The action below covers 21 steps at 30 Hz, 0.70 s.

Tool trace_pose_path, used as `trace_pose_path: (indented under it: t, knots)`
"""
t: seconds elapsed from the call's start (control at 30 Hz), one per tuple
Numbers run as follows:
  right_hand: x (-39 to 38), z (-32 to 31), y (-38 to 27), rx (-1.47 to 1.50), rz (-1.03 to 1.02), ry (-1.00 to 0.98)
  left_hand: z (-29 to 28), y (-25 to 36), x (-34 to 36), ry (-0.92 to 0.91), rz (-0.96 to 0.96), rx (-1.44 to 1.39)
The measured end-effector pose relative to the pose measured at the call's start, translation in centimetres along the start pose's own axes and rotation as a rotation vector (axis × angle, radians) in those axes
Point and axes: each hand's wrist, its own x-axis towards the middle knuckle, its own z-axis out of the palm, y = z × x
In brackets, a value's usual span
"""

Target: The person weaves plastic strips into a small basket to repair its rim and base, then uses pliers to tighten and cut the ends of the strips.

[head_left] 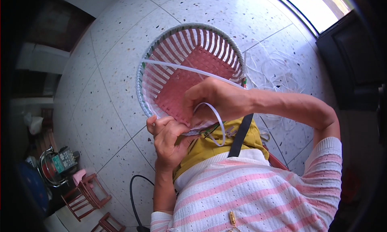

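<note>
A round woven basket point(140, 80) tilts in front of my lap, with a red base, red and white slats and a braided pale grey-green rim. My left hand point(167, 137) grips its near rim, thumb and fingers closed round the edge. Just right of it, my right hand point(219, 99) reaches over the opening with its fingers bent down in a pinch at the rim. A white plastic strip point(173, 65) runs across the opening from the far left rim toward my right hand and forms a loop below it. My right fingertips are partly hidden.
Loose white strips point(278, 72) lie tangled on the speckled tile floor at right. A black cord point(131, 191) curves at lower left, near small reddish-brown wooden chairs point(90, 191). A dark door point(350, 50) stands beside a bright opening at upper right.
</note>
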Motion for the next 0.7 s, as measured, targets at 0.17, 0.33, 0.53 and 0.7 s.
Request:
trace_pose_path:
  t: [0.17,0.33,0.53,0.7]
  knots:
    - [-3.4,1.0,-1.4,-0.057,-0.112,0.21,-0.1,0.0,0.4,0.001,-0.009,-0.04]
    - [-6.9,3.6,-2.7,-0.091,-0.047,0.224,-0.2,0.2,1.1,-0.007,-0.016,-0.05]
    - [-8.4,6.2,-1.5,-0.35,-0.027,0.191,-0.3,0.8,1.1,-0.015,-0.03,-0.031]
    - [-8.3,7.4,0.5,-0.494,-0.169,0.203,-0.2,0.9,1.0,-0.016,-0.027,-0.021]
